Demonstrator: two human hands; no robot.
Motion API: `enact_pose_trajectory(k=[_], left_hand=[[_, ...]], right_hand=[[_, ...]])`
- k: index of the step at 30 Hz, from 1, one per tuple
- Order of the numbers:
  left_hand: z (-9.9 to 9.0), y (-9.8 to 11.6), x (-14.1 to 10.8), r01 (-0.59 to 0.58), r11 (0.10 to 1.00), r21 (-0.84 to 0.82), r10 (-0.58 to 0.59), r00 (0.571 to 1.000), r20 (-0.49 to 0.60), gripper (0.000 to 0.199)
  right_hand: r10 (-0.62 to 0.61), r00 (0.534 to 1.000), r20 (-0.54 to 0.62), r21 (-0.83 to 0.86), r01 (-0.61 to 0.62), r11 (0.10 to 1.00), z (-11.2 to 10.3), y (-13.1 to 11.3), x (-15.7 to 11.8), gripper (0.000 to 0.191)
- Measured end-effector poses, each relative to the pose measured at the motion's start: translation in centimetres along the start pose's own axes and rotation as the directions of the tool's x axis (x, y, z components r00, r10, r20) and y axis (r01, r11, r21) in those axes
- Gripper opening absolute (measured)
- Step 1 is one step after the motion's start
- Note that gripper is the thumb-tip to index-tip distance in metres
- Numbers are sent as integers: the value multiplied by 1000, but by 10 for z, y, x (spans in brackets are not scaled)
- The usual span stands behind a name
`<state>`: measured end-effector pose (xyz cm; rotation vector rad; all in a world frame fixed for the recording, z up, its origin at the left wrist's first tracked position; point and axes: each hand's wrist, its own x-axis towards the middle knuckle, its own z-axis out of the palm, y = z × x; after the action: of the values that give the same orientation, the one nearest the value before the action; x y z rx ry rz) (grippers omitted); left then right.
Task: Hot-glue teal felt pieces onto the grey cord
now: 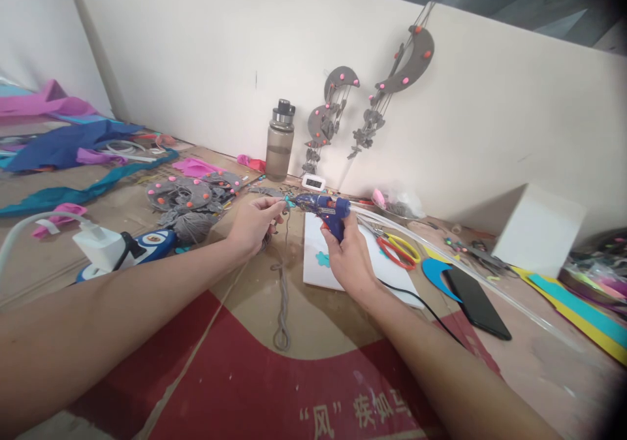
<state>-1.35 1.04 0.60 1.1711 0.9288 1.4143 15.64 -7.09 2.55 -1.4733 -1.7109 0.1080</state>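
Note:
My right hand [350, 251] is wrapped round the handle of a dark blue hot glue gun [333, 210], its nozzle pointing left. Long clear glue sticks [431, 244] trail from the back of the gun. Between the fingertips of my left hand [257, 221] is a small teal cutout [289, 202], close to the nozzle; whether they touch I cannot tell. Grey yarn [282, 296] hangs down from there and lies in a twisted loop on the cardboard. A white board [318, 277] under the gun bears a teal flower-shaped cutout [322, 258].
Red and yellow scissors [399, 251], a blue crescent [439, 277] and a black phone [477, 303] lie to the right. A power strip with a white charger [100, 247] stands left. Behind are a water bottle [280, 143], a small digital clock [313, 183] and grey moon hangings [411, 61] on the wall.

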Motion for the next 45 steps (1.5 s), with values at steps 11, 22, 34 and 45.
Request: enact_pose_trajectory(k=[11, 22, 34, 45], left_hand=[[0, 1, 0, -1, 1000, -14, 1, 1000, 4, 22], [1, 1, 0, 15, 1000, -20, -15, 1000, 5, 23], [-3, -1, 4, 65, 990, -126, -70, 997, -34, 25], [2, 5, -10, -59, 996, 66, 53, 995, 90, 29]], right_hand=[[13, 1000, 20, -28, -12, 1000, -1, -2, -1, 35], [13, 1000, 0, -3, -13, 1000, 0, 2, 0, 38], [334, 923, 192, 394, -384, 835, -1, 40, 27, 23], [61, 987, -146, -130, -81, 988, -14, 45, 29, 12]])
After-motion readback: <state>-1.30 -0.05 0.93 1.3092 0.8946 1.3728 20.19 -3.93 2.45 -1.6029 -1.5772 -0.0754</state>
